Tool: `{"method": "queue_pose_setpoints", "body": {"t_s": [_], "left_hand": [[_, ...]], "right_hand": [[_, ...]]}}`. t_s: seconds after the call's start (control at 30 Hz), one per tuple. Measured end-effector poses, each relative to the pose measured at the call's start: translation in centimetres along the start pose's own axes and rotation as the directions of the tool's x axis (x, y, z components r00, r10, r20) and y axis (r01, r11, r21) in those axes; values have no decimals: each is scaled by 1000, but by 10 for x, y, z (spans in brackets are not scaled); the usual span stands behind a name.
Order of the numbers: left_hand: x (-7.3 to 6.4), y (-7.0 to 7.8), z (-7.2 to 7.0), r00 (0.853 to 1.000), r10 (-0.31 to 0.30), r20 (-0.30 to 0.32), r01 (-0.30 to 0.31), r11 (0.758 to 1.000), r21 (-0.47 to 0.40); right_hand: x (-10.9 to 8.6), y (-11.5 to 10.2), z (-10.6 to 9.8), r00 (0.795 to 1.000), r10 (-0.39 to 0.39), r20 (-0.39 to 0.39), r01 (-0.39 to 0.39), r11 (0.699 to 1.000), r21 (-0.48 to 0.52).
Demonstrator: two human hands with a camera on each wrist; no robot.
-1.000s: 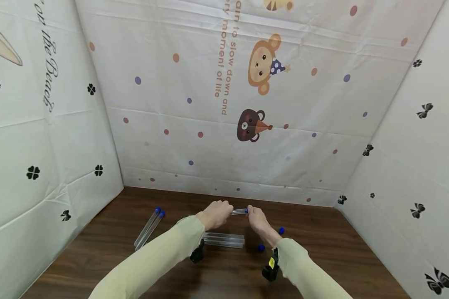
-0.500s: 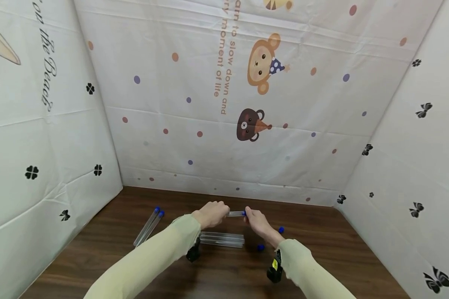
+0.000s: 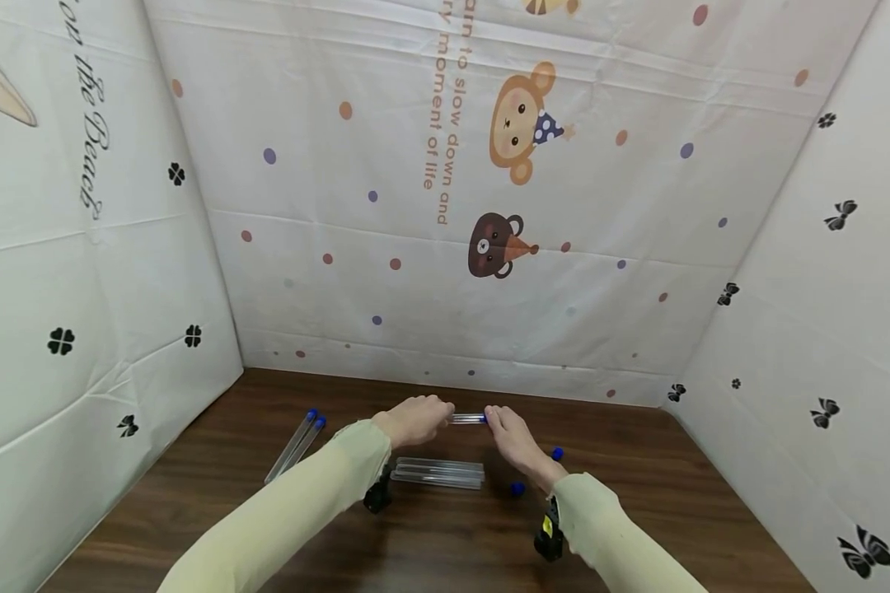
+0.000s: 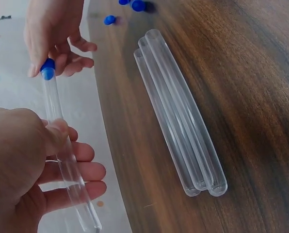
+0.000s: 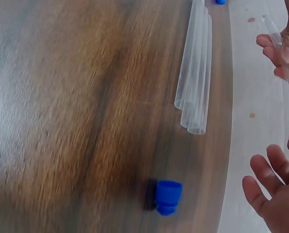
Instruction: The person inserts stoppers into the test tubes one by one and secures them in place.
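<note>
A clear test tube [image 4: 52,99] lies across the fingers of my left hand [image 3: 415,420], with the thumb pressing on it. A blue cap [image 4: 47,70] sits at the tube's mouth, its lower part showing inside the clear wall. My right hand [image 3: 515,441] pinches that cap between thumb and forefinger, the other fingers loosely curled. Both hands are raised over the far part of the table in the head view. Below them on the wood lie three uncapped clear tubes [image 4: 176,111], side by side.
Two tubes with blue caps [image 3: 297,445] lie at the left of the dark wooden table [image 3: 445,535]. Loose blue caps lie to the right, one nearer [image 3: 517,488] and another farther back [image 3: 557,454]. White printed sheets [image 3: 415,329] wall in the back and sides.
My hands and the held tube have shifted slightly left. The left forearm has moved left, showing more of the uncapped tubes. The right hand stays at the cap throughout.
</note>
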State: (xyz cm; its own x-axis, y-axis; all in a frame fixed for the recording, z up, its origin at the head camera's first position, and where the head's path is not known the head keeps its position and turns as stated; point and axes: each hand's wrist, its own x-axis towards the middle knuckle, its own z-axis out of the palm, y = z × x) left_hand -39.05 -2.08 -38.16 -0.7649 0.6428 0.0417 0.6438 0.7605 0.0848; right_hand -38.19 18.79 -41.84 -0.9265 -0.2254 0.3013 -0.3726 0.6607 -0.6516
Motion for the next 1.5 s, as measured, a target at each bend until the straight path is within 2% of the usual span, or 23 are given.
{"method": "queue_pose_setpoints", "body": {"t_s": [0.2,0.33,0.67,1.03,1.3,1.5], "left_hand": [[2,2,1,1000,-20,0,20,1000,-21],[4,3,4,999,-33,-13,32,997,-75],[7,1,6,999,-26,-43,16,976,-219],[7,3,4,997,-34,-66,20,980,-199],[8,8,4,991,-111,-69,96,977,-192],[10,11,5,989,-114,-95,97,982,-162]], "right_hand": [[2,-5,4,1000,17,-9,-17,1000,12],[1,-6,5,1000,23,-20,-23,1000,1],[-2,-9,6,994,108,-35,-106,994,38],[-2,-12,7,985,170,-13,-169,983,71],[0,-13,7,981,196,-3,-195,975,110],[2,-16,6,976,219,-7,-216,967,133]]}}
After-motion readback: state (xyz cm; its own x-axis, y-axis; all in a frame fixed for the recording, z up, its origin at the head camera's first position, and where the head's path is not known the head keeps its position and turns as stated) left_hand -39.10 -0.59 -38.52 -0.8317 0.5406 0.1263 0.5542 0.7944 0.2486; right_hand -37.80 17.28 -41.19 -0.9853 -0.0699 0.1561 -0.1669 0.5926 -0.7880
